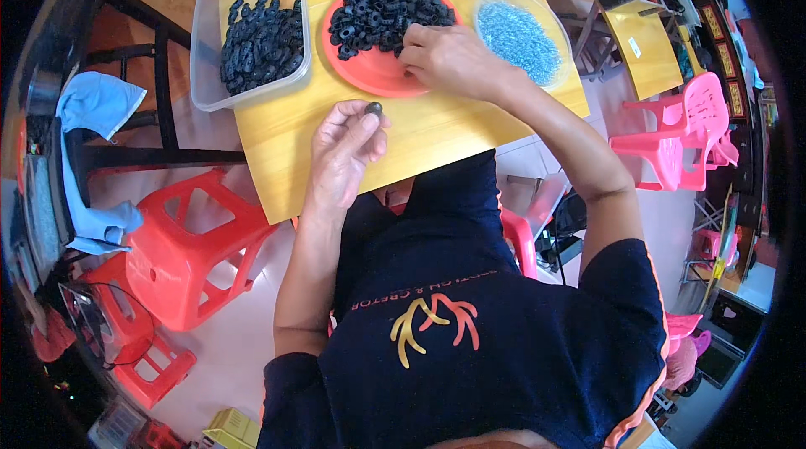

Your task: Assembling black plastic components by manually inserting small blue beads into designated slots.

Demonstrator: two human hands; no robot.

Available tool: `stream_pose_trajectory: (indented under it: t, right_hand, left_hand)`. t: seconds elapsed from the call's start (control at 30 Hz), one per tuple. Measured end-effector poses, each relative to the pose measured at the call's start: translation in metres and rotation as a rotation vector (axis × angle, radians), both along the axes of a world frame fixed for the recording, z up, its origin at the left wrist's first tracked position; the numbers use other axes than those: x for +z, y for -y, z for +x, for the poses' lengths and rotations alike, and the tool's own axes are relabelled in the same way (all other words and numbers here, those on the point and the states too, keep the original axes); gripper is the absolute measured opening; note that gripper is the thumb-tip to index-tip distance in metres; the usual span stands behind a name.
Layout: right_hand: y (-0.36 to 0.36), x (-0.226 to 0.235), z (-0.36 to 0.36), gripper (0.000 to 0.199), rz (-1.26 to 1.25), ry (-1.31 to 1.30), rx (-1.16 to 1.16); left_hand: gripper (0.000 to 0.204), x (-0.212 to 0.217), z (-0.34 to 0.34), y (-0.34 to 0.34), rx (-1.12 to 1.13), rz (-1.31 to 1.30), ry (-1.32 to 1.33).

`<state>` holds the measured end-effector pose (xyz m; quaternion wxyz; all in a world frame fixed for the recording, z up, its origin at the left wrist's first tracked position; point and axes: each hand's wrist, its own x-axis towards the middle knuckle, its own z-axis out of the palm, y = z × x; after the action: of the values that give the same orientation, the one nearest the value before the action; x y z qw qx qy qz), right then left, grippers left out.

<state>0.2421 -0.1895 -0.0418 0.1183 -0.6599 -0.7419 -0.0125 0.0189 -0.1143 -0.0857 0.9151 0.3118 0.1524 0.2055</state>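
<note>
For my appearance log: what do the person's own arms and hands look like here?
The left hand and right hand are bare, with no gloves or watch visible. Short dark navy fabric sleeves, marked with thin orange trim, leave the forearms uncovered.

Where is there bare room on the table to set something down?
The table is free in front of the red plate, right of the left hand, and between that hand and the tub. Farther back is crowded with tub, plate and bowl.
</note>
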Motion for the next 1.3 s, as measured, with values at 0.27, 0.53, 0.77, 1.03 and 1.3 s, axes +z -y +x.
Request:
stream_pose_trajectory:
  t: [0.27, 0.53, 0.77, 1.03, 1.3]
  right_hand:
    - [-0.001, 0.006, 0.0, 0.009, -0.064, 0.173, 0.081]
    - [-0.011, 0.0, -0.002, 0.008, -0.006, 0.107, 0.092]
    - [-0.014, 0.002, -0.004, 0.009, 0.014, 0.181, 0.144]
    - [-0.014, -0.001, -0.011, 0.008, 0.042, -0.16, -0.028]
    - [0.018, 0.02, -0.026, 0.013, -0.15, -1.541, -0.296]
  left_hand:
    - [0.013, 0.001, 0.004, -0.001, 0.008, 0.008, -0.013]
    - [0.013, 0.001, 0.008, -0.002, 0.037, 0.019, -0.007]
    - [0.014, -0.002, 0.005, -0.005, 0.041, 0.013, -0.022]
    - [0.016, -0.006, 0.007, -0.007, 0.061, -0.008, -0.004]
    - [0.017, 0.014, 0.012, -0.006, 0.036, -0.028, 0.043]
